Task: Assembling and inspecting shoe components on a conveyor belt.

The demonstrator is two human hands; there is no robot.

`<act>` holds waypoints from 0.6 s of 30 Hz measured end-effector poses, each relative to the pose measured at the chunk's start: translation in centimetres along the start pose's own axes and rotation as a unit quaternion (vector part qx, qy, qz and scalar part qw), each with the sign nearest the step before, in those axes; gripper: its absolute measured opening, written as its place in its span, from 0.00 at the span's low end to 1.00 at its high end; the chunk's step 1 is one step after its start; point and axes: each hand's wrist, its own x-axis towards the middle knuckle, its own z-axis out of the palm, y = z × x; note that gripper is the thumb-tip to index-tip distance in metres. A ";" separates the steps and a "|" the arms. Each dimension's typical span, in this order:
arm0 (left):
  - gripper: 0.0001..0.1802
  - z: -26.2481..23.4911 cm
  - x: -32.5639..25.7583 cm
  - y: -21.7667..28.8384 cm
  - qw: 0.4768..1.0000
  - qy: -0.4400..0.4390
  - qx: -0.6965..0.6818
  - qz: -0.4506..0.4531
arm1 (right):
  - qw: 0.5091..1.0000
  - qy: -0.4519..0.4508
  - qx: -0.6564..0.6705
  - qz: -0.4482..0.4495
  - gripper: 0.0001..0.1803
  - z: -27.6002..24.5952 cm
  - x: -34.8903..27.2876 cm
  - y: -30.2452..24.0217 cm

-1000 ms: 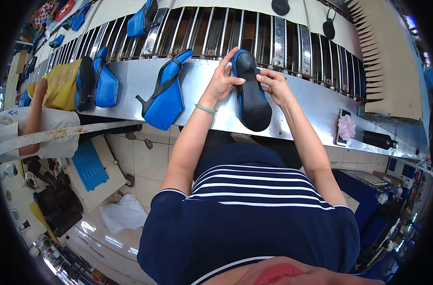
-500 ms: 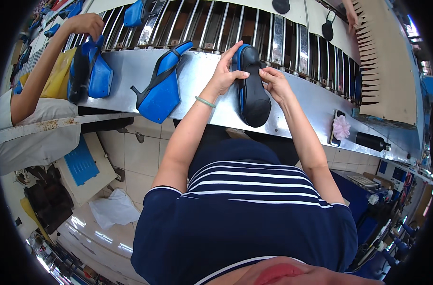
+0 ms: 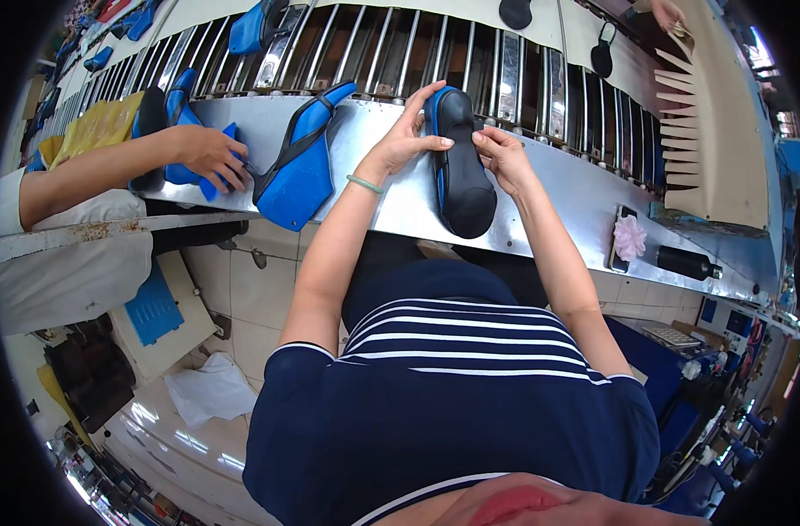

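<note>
Over the metal ledge, a shoe on a blue last lies with its black sole facing up. My left hand is closed round its left side, the thumb pressed on the sole. On the other side, my right hand pinches the shoe's edge near its narrow waist with thumb and fingertips. To the left rests a black strappy sandal on a blue last, its thin heel pointing left. A co-worker's hand reaches beside that heel, at another blue piece.
A roller conveyor runs along the far side of the metal ledge. At right are a phone with a pink flower, a black bottle and a fringed beige sheet. Another person's hand is at top right.
The co-worker's hand at left has come down and right toward the sandal. The hand at top right has shifted to the fringed sheet's top. My hands and the shoe have barely moved.
</note>
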 end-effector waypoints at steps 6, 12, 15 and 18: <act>0.49 -0.3 0.4 -0.3 1.000 0.010 -0.022 -0.012 | 0.998 -0.043 -0.032 -0.045 0.31 2.2 -1.8 -1.4; 0.45 0.5 0.6 -0.4 0.997 0.042 -0.067 0.005 | 0.995 -0.073 -0.064 -0.033 0.39 2.3 -2.5 -2.5; 0.45 0.5 0.9 -0.7 0.998 0.048 -0.050 0.010 | 0.996 -0.058 -0.053 -0.044 0.41 2.7 -2.4 -2.1; 0.46 0.4 1.1 -0.9 0.997 0.052 -0.051 0.007 | 0.995 -0.052 -0.051 -0.066 0.42 2.7 -2.1 -1.7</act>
